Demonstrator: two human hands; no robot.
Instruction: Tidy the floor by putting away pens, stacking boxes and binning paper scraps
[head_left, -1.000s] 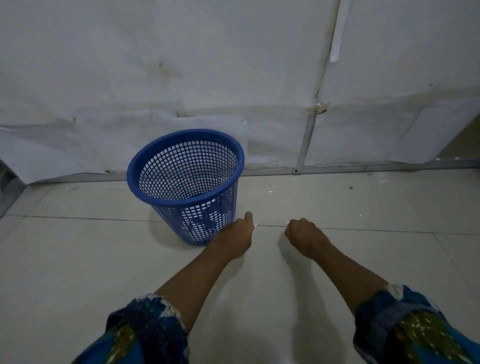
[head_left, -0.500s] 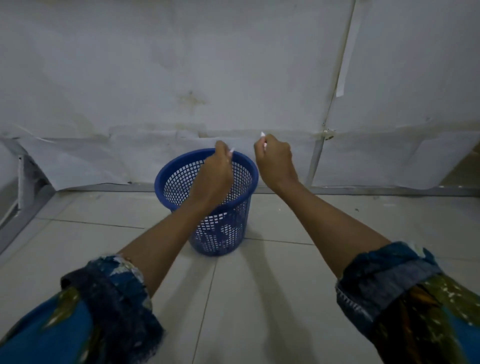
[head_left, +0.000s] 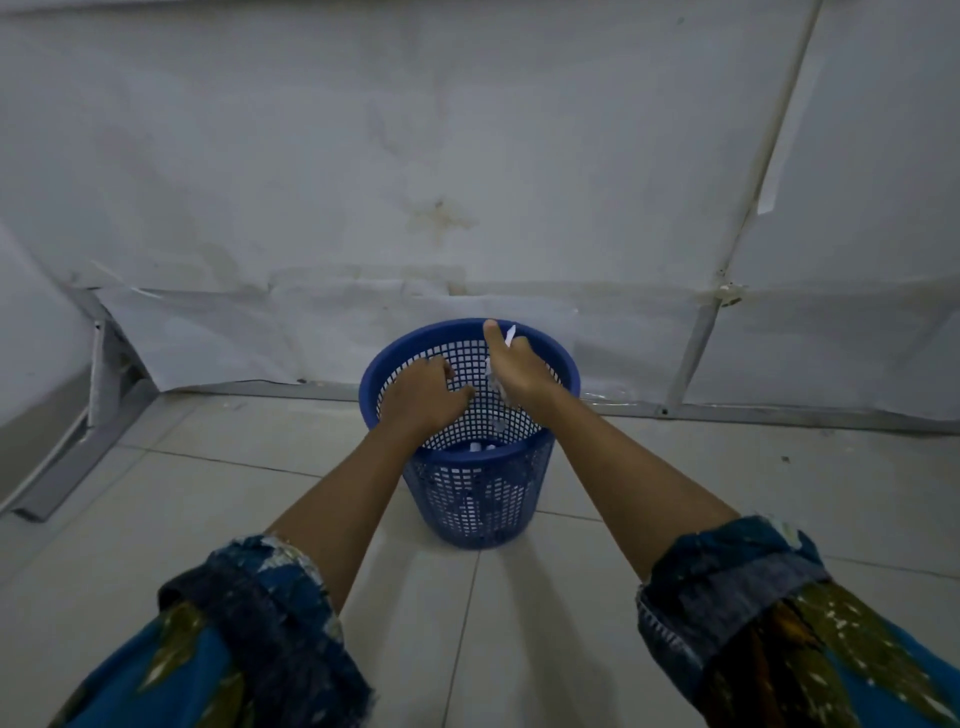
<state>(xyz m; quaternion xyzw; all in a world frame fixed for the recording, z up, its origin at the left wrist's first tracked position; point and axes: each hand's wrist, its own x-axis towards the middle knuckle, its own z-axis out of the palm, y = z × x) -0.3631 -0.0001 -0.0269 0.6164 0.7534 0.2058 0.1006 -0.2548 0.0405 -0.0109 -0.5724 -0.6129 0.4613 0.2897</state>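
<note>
Head view: my left hand (head_left: 423, 397) is over the basket mouth, palm down, fingers curled loose, can't tell if it holds anything. My right hand (head_left: 514, 371) is over the far side, index finger out, a white paper scrap (head_left: 510, 334) pinched at the fingers, more bits just below the palm. Blue mesh basket (head_left: 470, 470) stands upright on the tile floor (head_left: 156, 499) near the white wall (head_left: 467, 156), w/ scraps at its bottom.

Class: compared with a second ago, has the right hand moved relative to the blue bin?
Yes. The right hand has risen from the floor tiles to above the bin, beside the left hand.
</note>
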